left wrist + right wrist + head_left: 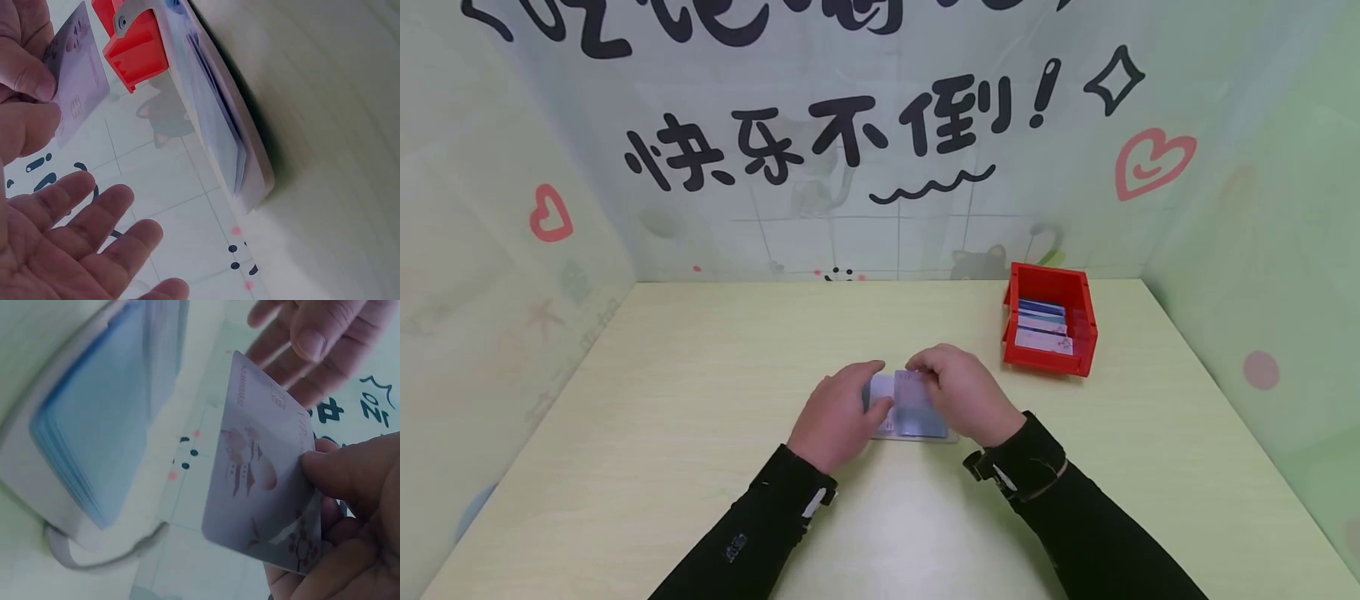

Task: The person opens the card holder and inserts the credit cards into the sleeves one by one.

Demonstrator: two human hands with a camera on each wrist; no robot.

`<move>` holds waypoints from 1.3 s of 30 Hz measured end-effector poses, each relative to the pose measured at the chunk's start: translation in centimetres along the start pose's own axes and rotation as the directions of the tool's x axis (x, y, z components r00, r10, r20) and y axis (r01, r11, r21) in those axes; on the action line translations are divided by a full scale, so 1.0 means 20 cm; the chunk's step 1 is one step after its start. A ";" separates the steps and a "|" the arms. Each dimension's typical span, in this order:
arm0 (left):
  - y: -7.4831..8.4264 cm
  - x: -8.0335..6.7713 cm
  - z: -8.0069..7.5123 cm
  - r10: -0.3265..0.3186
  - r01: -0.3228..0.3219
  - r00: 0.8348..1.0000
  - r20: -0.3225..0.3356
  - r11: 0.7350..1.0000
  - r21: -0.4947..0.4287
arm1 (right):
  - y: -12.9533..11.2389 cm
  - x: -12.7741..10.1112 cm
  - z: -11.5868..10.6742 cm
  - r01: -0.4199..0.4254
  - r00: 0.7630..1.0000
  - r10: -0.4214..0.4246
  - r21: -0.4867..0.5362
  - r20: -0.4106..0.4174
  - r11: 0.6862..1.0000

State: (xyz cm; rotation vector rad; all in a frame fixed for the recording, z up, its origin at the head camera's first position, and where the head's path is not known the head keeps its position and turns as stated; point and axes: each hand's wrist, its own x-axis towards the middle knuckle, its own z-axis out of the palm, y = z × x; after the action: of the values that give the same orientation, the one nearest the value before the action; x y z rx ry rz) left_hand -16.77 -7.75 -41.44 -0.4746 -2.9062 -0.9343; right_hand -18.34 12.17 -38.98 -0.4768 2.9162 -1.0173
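**Right hand pinching one card above card holder, left hand open-fingered alongside**

Right hand (966,392) is gripping a pale purple printed card (262,462) between thumb and fingers, along one side. Opposite side and its corners are sticking out free of the grip. Card is hanging tilted in the air, apart from the holder's sleeves in the right wrist view.

Left hand (838,412) is holding nothing that I can see; fingers are spreading loosely, palm facing the card. Its thumb is sitting just beside a card edge; can't tell if they're touching.

Card holder (25,456) is lying on the table (737,358) between the hands. Bluish sleeves (94,437) are stacking inside its pale cover, their edges stopping short of the cover's rim. A strap (112,559) is curling out past that rim.

Room: holder is sitting well apart from both side walls and the back edge. Red bin (1045,362) is standing beyond the right hand, near the back edge, tabletop running between. Several cards (1041,340) are leaning inside it, below its rim.
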 end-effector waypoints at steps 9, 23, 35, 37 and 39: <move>0.01 0.00 0.01 0.085 -0.084 0.996 -0.031 0.996 0.017 | -0.03 -0.01 0.07 0.064 0.998 -0.062 0.074 -0.024 0.995; -0.01 0.01 0.02 0.119 -0.116 0.990 -0.072 0.992 0.051 | -0.03 -0.01 0.10 0.092 0.995 -0.089 0.082 -0.044 0.992; -0.02 0.02 -0.02 -0.051 0.030 0.993 -0.108 0.982 -0.188 | 0.00 0.00 0.10 -0.080 0.982 0.113 0.209 -0.151 0.975; -0.02 0.02 -0.03 -0.076 0.050 0.991 -0.107 0.972 -0.229 | 0.00 0.00 0.10 -0.109 0.977 0.147 0.230 -0.154 0.967; -0.02 0.02 -0.03 -0.091 0.060 0.991 -0.103 0.962 -0.268 | 0.00 0.00 0.11 -0.120 0.975 0.158 0.228 -0.157 0.966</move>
State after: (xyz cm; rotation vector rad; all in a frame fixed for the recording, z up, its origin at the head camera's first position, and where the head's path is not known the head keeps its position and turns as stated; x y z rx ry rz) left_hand -17.23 -8.34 -41.04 -0.3114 -2.7257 -1.3234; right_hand -18.15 10.78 -40.66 -0.1787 2.8816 -1.4010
